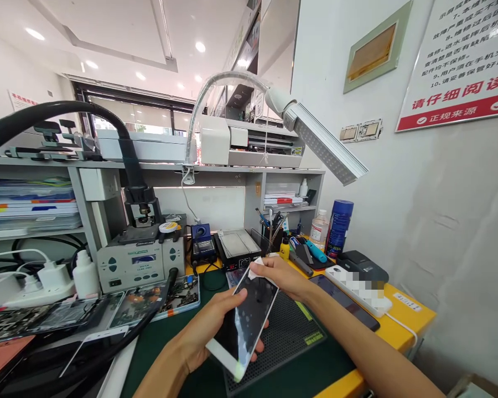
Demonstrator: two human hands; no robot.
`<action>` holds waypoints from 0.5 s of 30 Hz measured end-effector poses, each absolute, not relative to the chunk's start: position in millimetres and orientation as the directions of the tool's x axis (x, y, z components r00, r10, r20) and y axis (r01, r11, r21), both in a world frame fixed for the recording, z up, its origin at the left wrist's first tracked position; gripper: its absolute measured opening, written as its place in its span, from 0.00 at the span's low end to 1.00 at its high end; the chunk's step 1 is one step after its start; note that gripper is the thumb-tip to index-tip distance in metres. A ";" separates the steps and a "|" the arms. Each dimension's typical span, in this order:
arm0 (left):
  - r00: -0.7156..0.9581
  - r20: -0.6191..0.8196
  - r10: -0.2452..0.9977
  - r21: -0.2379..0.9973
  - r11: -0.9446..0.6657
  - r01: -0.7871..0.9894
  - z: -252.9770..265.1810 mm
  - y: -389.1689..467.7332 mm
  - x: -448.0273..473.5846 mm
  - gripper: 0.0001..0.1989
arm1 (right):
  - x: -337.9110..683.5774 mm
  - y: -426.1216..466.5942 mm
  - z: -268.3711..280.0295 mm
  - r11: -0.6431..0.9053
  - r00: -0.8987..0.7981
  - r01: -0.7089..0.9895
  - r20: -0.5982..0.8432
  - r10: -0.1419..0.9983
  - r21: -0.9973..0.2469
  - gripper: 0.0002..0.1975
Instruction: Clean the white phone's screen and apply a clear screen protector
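Two bare hands (211, 318), bare wrists (311, 291), bare forearms (365, 345)

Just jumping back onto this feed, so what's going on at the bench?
A person's left hand holds a rectangular white-framed, dark-screened phone at a slant. The right hand pinches a small white piece of cloth or paper against the phone's far end. At this moment the phone is held above a dark perforated mat, with pale patches showing on its front.

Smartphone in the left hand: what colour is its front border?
Front border is white, best seen in head view.
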State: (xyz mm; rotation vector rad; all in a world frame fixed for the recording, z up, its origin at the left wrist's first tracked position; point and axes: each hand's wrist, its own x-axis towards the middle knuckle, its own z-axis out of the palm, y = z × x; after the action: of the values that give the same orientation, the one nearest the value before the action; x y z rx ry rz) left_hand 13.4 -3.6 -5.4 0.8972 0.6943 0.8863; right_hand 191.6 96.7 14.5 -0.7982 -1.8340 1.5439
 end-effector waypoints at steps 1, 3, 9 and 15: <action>0.476 -0.151 0.866 0.876 0.340 -0.343 -6.1 -3.3 13.2 0.21 | 191.0 96.1 14.8 0.137 -0.623 0.064 0.067 0.779 -0.989 0.23; 0.477 -0.160 0.864 0.873 0.349 -0.339 -7.5 -2.8 12.9 0.21 | 190.0 95.6 14.7 0.137 -0.594 0.073 0.067 0.802 -0.988 0.23; 0.414 -0.231 0.880 0.860 0.384 -0.336 -7.7 -2.5 11.8 0.22 | 192.6 99.1 13.7 0.145 -0.594 0.106 0.054 0.803 -0.984 0.24; 0.395 -0.236 0.888 0.868 0.376 -0.325 -9.8 -0.3 11.7 0.24 | 194.4 101.3 14.2 0.219 -0.537 0.162 0.100 0.837 -0.962 0.18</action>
State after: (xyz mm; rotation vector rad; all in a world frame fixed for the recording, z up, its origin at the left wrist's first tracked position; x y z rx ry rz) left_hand 11.7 -0.3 -9.8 0.8366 0.8079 0.8940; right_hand 194.4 101.3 14.2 -0.9233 -1.8566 1.3512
